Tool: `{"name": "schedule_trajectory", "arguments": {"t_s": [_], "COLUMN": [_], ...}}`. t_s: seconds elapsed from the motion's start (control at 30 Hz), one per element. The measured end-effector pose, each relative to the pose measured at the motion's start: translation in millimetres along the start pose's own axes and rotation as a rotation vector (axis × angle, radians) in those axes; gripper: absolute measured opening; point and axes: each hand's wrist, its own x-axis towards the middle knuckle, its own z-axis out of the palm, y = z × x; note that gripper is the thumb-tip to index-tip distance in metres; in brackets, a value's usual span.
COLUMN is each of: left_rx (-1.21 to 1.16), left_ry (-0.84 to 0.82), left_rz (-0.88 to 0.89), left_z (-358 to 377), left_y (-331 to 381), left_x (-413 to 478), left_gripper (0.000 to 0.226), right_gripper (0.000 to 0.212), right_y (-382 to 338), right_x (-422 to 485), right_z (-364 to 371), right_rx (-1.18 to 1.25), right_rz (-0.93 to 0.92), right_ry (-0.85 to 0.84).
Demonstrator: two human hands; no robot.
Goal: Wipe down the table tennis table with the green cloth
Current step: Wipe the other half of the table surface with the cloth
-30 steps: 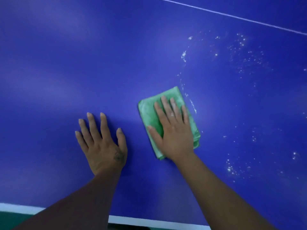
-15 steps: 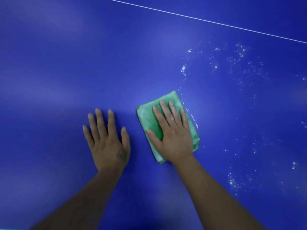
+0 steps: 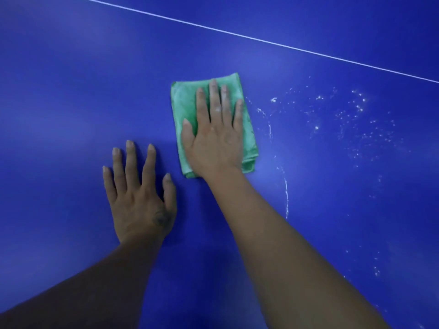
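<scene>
A folded green cloth (image 3: 184,110) lies flat on the blue table tennis table (image 3: 71,91). My right hand (image 3: 215,131) presses down on the cloth with its fingers spread and covers most of it. To the left and nearer to me, my left hand (image 3: 140,195) rests palm-down on the bare table, fingers apart, holding nothing. White specks and streaks of residue (image 3: 356,129) dot the surface to the right of the cloth.
A thin white line (image 3: 261,40) crosses the table diagonally beyond the cloth. A curved white smear (image 3: 286,193) runs beside my right forearm. The table's surface fills the whole view.
My right hand has pushed the cloth away from me, toward the white line, and turned it more upright. My left hand has stayed flat. The near edge of the table has left the view.
</scene>
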Motion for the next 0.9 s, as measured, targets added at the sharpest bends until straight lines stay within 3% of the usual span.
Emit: {"name": "schedule_trajectory", "arguments": {"t_s": [0.2,0.4,0.57,0.77,0.9], "left_rx": [-0.003,-0.031,-0.029,-0.032,-0.039], "left_ry": [0.001,-0.027,-0.028,-0.028,-0.037], "left_rz": [0.001,-0.025,-0.03,-0.029,-0.028], "left_z": [1.5,1.4,1.1,0.6,0.0], "left_y": [-2.3,-2.0,-1.4,0.7,0.3], "left_x": [-1.2,-2.2,-2.1,-1.6,-1.5], "left_gripper": [0.064,0.067,0.066,0.065,0.066], "right_gripper": [0.074,0.075,0.074,0.075,0.075], "right_y": [33.2,125.9,105.3,41.7,75.4], "right_x": [42.1,65.2,83.2,95.2,90.7], "right_z": [-0.4,-19.7,-15.2,-7.4,-10.7], "right_rx": [0.019,-0.009,-0.051,-0.026,-0.02], "right_rz": [0.106,0.394,0.585,0.319,0.148], "right_ry": [0.026,-0.002,-0.022,-0.049,-0.057]}}
